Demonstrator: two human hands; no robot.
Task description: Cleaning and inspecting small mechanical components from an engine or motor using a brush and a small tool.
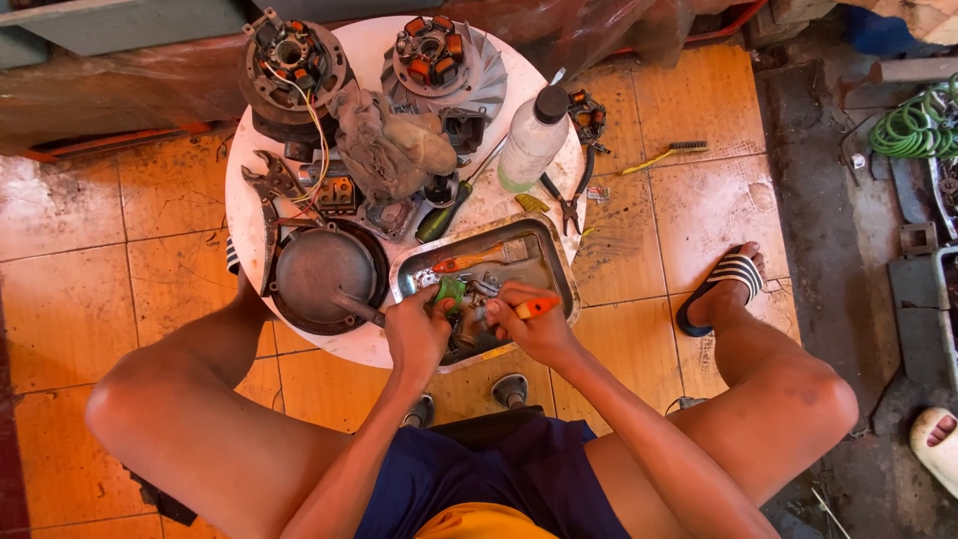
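Note:
My left hand (417, 329) grips a small green part (449, 292) over the metal tray (555, 250). My right hand (529, 324) is closed around an orange-handled brush (536, 307), its tip against the green part. A second brush with an orange handle (477, 260) lies in the tray's far side. The tray rests on the front of a round white table (371, 344) between my knees.
On the table are a dark round cover (319, 269), two engine stators (291, 55) (439, 55), a grey rag (384, 145), a white bottle (534, 135), pliers (561, 200), a wrench (269, 195). A wire brush (664, 155) lies on the tile floor. Green hose (913, 125) far right. Another person's foot (936, 439) shows at right.

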